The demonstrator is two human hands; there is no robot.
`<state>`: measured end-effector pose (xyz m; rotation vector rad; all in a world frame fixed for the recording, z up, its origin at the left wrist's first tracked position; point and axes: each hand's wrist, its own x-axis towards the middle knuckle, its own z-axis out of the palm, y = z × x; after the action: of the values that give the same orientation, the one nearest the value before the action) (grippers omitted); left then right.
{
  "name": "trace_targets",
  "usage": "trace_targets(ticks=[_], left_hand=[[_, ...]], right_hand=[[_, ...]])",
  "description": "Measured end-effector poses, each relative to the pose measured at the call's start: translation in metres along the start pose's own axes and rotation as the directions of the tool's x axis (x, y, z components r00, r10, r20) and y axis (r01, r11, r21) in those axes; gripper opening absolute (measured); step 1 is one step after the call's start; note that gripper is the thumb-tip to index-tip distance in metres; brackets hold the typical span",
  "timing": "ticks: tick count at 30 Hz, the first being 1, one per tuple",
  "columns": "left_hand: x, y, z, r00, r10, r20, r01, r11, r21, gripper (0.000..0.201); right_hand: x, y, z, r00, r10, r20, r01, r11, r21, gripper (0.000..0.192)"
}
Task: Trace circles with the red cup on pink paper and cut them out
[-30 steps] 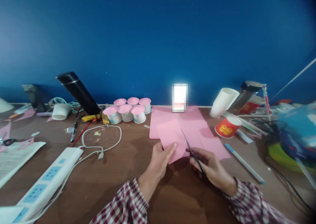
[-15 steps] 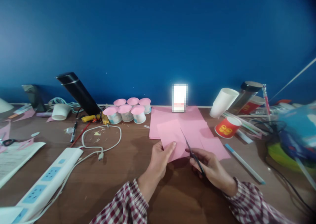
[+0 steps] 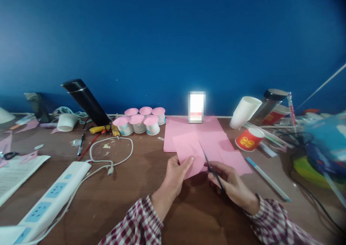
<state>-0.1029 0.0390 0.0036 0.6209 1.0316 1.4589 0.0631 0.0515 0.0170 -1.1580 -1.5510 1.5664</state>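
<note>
- Pink paper sheet (image 3: 189, 155) is pinched at its near edge by the left hand (image 3: 177, 174), thumb on top, and held just above a brown wooden table (image 3: 129, 198).
- Right hand (image 3: 229, 182) grips small dark scissors (image 3: 211, 165), blades pointing far and left along the sheet's right edge (whether the blades are parted is too fine to tell).
- Judged from the frame, the cut looks begun at most: the held sheet shows whole, with no strip hanging free, so most of the cutting appears left to do.
- More pink sheets (image 3: 202, 133) lie flat just beyond the hands, touching the held piece from beneath.
- Six small cups capped in pink (image 3: 139, 121) stand in a cluster to the far left of the sheets, looking finished.
- Red paper cup (image 3: 249, 138) lies on its side at right, near a blue-tipped pen (image 3: 267, 179); a white power strip (image 3: 51, 196) sits near left.
</note>
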Motion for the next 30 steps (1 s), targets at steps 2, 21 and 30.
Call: trace_targets(ticks=[2,21,30], left_hand=[[-0.0001,0.0001,-0.0001,1.000,0.000,0.001,0.000,1.000,0.000,0.030],[0.0005,-0.0008,-0.0012,1.000,0.013,0.004,-0.013,1.000,0.009,0.031],[0.0018,-0.0008,-0.0014,1.000,0.018,-0.009,-0.018,1.000,0.020,0.030]], right_hand=[[0.0001,0.0010,-0.0004,1.000,0.002,0.003,-0.002,1.000,-0.001,0.048],[0.0007,-0.0012,0.0004,1.000,0.022,-0.011,-0.022,1.000,0.004,0.054],[0.0020,0.0043,-0.0007,1.000,0.004,0.010,-0.004,1.000,0.007,0.053]])
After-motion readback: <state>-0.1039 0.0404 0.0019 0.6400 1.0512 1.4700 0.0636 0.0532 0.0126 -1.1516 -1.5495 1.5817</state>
